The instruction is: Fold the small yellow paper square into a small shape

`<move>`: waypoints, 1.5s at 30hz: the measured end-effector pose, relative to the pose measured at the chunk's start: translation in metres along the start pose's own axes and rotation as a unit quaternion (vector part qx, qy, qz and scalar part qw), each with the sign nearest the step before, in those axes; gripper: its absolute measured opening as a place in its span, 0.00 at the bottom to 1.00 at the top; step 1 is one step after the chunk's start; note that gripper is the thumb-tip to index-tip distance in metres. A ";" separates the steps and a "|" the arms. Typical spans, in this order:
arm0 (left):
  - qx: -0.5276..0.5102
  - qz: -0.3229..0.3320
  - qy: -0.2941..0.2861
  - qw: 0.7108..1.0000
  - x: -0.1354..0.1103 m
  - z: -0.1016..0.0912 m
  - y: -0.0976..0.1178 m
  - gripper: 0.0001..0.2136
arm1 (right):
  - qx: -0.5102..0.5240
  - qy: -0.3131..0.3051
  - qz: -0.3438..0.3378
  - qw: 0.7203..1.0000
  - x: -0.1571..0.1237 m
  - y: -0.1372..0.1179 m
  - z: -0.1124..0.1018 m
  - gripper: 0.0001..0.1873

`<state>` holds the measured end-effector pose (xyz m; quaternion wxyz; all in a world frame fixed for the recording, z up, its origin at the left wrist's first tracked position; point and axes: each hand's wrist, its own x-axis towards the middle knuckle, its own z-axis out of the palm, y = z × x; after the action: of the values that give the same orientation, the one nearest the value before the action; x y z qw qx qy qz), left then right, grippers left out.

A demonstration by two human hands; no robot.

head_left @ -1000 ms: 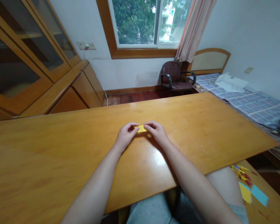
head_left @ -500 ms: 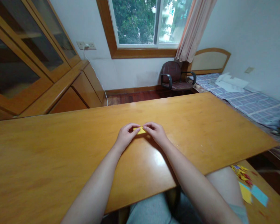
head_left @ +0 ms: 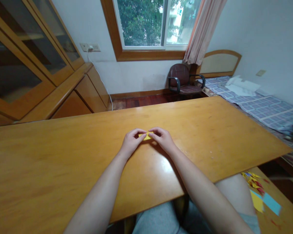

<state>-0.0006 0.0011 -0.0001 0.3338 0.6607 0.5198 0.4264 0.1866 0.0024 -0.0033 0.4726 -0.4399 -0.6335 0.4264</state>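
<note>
A small yellow folded paper (head_left: 146, 136) lies on the wooden table (head_left: 63, 152), near its middle. My left hand (head_left: 131, 142) pinches the paper's left end with curled fingers. My right hand (head_left: 162, 139) pinches its right end, fingers bent over it. The two hands almost touch, so only a narrow yellow strip shows between the fingertips. Both forearms reach in from the bottom edge of the view.
A lower wooden surface at the bottom right carries yellow and blue paper sheets (head_left: 263, 201) and several small coloured folded pieces (head_left: 252, 180). A glass-door cabinet (head_left: 26, 65) stands on the left. A dark chair (head_left: 182, 81) and a bed (head_left: 258, 104) are behind the table.
My hands have closed in on each other. Less of the yellow paper shows between the fingertips than a second ago.
</note>
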 end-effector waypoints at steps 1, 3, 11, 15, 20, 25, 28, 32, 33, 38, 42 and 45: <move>0.004 0.001 0.003 1.000 0.000 0.000 0.000 0.11 | 0.002 -0.006 0.006 1.000 0.000 0.001 0.000 0.15; 0.010 0.005 0.010 1.000 0.000 -0.001 0.000 0.10 | 0.008 -0.024 0.017 1.000 0.000 0.001 0.001 0.18; 0.031 0.019 0.009 0.999 -0.001 -0.001 0.001 0.10 | 0.021 -0.061 0.041 0.997 0.001 0.004 0.002 0.27; 0.037 0.022 0.004 0.999 -0.001 -0.001 0.002 0.09 | 0.018 -0.069 0.055 0.996 0.001 0.005 0.003 0.28; 0.031 0.026 0.001 0.999 -0.002 -0.001 0.004 0.09 | 0.003 -0.067 0.051 0.996 0.001 0.004 0.002 0.26; 0.024 0.024 0.001 0.999 -0.002 0.000 0.004 0.10 | 0.001 -0.058 0.049 0.997 0.001 0.006 0.002 0.25; 0.021 0.022 0.002 1.000 -0.002 0.000 0.004 0.10 | 0.003 -0.064 0.049 0.997 0.002 0.007 0.002 0.26; 0.022 0.019 0.006 1.000 -0.002 0.000 0.004 0.09 | -0.001 -0.064 0.053 0.997 0.002 0.006 0.002 0.26; 0.022 0.018 0.006 1.000 -0.002 0.000 0.004 0.09 | -0.002 -0.062 0.053 0.997 0.002 0.006 0.002 0.25; 0.025 0.019 0.017 0.999 0.000 -0.001 0.004 0.10 | 0.020 -0.050 0.069 0.996 0.002 0.004 0.002 0.24; 0.012 0.014 0.027 0.999 0.001 -0.003 0.003 0.10 | 0.085 -0.037 0.094 0.991 0.004 0.001 0.003 0.24; -0.004 0.006 0.036 0.999 0.003 -0.004 0.002 0.11 | 0.119 -0.018 0.109 0.987 0.006 0.003 0.002 0.24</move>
<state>-0.0028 0.0032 0.0040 0.3149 0.6469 0.5258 0.4538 0.1837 0.0086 -0.0050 0.4604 -0.4393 -0.5349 0.5558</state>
